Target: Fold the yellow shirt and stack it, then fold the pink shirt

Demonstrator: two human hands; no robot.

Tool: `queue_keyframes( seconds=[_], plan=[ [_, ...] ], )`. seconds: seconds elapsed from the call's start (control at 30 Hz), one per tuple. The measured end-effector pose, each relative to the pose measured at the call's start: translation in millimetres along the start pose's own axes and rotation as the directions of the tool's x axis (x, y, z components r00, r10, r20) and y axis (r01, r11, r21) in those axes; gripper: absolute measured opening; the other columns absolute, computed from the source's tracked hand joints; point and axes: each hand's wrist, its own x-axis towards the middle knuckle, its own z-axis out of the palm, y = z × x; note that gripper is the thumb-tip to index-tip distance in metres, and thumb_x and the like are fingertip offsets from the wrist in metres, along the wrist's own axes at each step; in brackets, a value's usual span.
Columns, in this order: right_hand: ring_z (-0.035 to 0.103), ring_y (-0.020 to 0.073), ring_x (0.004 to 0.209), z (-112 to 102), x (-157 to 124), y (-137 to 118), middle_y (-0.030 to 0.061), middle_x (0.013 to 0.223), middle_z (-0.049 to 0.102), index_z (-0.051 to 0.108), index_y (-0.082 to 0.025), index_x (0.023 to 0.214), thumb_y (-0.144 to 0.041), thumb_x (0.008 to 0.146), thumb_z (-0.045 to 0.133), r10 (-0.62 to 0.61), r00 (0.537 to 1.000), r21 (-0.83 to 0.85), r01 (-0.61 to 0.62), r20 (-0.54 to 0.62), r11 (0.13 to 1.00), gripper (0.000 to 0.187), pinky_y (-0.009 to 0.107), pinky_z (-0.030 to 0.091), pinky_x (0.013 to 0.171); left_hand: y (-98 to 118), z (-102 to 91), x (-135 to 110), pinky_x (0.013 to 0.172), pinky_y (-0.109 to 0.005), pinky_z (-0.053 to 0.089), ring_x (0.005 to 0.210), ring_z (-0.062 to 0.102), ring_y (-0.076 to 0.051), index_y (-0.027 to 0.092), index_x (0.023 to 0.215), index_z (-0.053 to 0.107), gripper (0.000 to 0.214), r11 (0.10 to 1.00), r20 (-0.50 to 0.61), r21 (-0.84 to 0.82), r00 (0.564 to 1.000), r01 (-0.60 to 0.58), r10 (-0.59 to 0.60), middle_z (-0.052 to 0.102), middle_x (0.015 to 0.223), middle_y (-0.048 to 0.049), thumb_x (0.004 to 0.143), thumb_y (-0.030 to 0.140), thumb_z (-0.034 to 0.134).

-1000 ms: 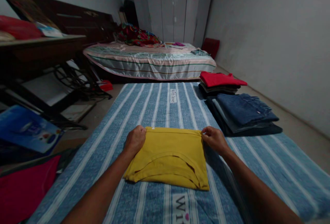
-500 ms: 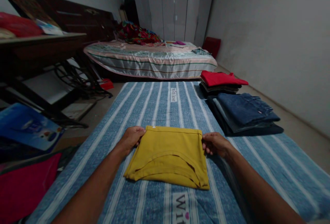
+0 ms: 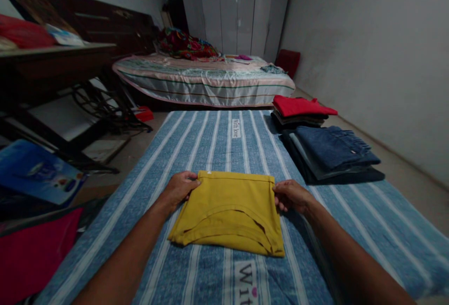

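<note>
A folded yellow shirt [image 3: 231, 202] lies flat on the blue-and-white striped bedspread [image 3: 196, 150], its curved neckline toward me. At the shirt's far left corner, my left hand [image 3: 179, 189] pinches the edge between thumb and fingers. My right hand [image 3: 290, 195] grips the far right corner in the same way, with some fingers tucked beneath the fabric. Both forearms reach in from the bottom of the view, one on each side of the shirt.
To the right sit a stack of folded jeans [image 3: 333, 150] and, behind it, a pile topped by a red garment [image 3: 301, 106]. Another bed [image 3: 206, 83] stands beyond. At left are a sewing-machine table [image 3: 59, 57], a blue box [image 3: 38, 171] and a pink cloth [image 3: 38, 258].
My left thumb has come over onto the top of the shirt's corner. The shirt and my right hand have hardly moved.
</note>
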Motion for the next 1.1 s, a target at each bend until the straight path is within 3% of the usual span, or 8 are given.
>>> queue_keyframes(
  seconds=[0.17,0.27,0.57,0.73,0.87,0.93,1.0,1.1],
  plan=[
    [0.047,0.008,0.028,6,-4,-1,-0.0023,0.042,0.057,0.053,-0.017,0.058,-0.014,0.072,0.052,-0.1,0.979,-0.294,0.044,-0.179,0.955,0.014,0.015,0.029,0.028,-7,0.2,0,0.043,-0.022,0.035,0.043,0.047,-0.011,0.016,0.088,0.054,0.045,0.998,-0.052,-0.034,0.997,-0.061,0.059,0.054,0.053,0.0064,0.049,0.036,0.066],
    [0.046,0.0072,0.027,8,-4,1,-0.0042,0.039,0.055,0.052,-0.017,0.055,-0.01,0.072,0.05,-0.129,0.97,-0.395,0.038,-0.206,0.918,0.018,0.014,0.029,0.028,-9,0.0,-1,0.044,-0.023,0.035,0.043,0.049,-0.012,0.016,0.088,0.053,0.045,0.997,-0.048,-0.036,0.996,-0.073,0.071,0.055,0.052,0.0064,0.051,0.036,0.066],
    [0.049,0.0077,0.029,4,-1,2,-0.0018,0.045,0.06,0.054,-0.018,0.063,-0.038,0.084,0.056,-0.116,0.971,-0.354,0.035,-0.21,0.935,0.029,0.014,0.032,0.028,-13,1.4,-5,0.05,-0.024,0.038,0.053,0.054,-0.015,0.016,0.087,0.059,0.038,0.988,-0.12,0.13,0.987,-0.089,0.105,0.057,0.057,0.0046,0.057,0.039,0.064],
    [0.047,0.0072,0.029,8,3,3,-0.0029,0.043,0.057,0.049,-0.019,0.059,-0.027,0.078,0.061,-0.146,0.96,-0.365,0.05,-0.238,0.93,0.023,0.015,0.028,0.028,-24,2.7,1,0.049,-0.023,0.037,0.05,0.052,-0.014,0.016,0.095,0.057,0.041,0.979,-0.107,0.159,0.983,-0.129,0.147,0.054,0.055,0.0066,0.059,0.035,0.062],
    [0.048,0.0095,0.032,5,2,8,-0.0027,0.047,0.057,0.051,-0.02,0.062,-0.027,0.077,0.056,-0.174,0.948,-0.406,0.054,-0.267,0.912,0.017,0.018,0.031,0.032,-27,3.4,3,0.055,-0.024,0.04,0.059,0.058,-0.016,0.017,0.099,0.058,0.037,0.931,-0.166,0.347,0.969,-0.114,0.181,0.058,0.062,0.0039,0.066,0.031,0.061],
    [0.052,0.0118,0.037,3,0,9,-0.0021,0.05,0.058,0.054,-0.02,0.065,-0.03,0.077,0.055,-0.302,0.907,-0.527,0.111,-0.292,0.842,0.015,0.021,0.034,0.037,-27,3.3,-3,0.061,-0.024,0.043,0.068,0.061,-0.018,0.019,0.103,0.058,0.035,0.877,-0.187,0.468,0.959,-0.105,0.214,0.062,0.07,0.0013,0.071,0.033,0.061],
    [0.056,0.0147,0.047,3,-4,7,-0.0007,0.055,0.06,0.059,-0.02,0.07,-0.033,0.076,0.056,-0.49,0.83,-0.69,0.19,-0.268,0.699,0.015,0.024,0.038,0.046,-28,4.1,-15,0.07,-0.026,0.046,0.08,0.063,-0.02,0.02,0.105,0.058,0.033,0.808,-0.21,0.577,0.935,-0.116,0.285,0.066,0.085,-0.0028,0.076,0.035,0.059],
    [0.06,0.0176,0.059,9,-10,2,0.0016,0.064,0.064,0.062,-0.022,0.078,-0.036,0.079,0.053,-0.67,0.725,-0.839,0.258,-0.158,0.478,0.016,0.027,0.04,0.056,-35,8.2,-40,0.088,-0.032,0.045,0.102,0.059,-0.024,0.02,0.105,0.059,0.029,0.664,-0.133,0.705,0.873,-0.25,0.469,0.063,0.109,-0.0088,0.08,0.033,0.057]
  ],
)
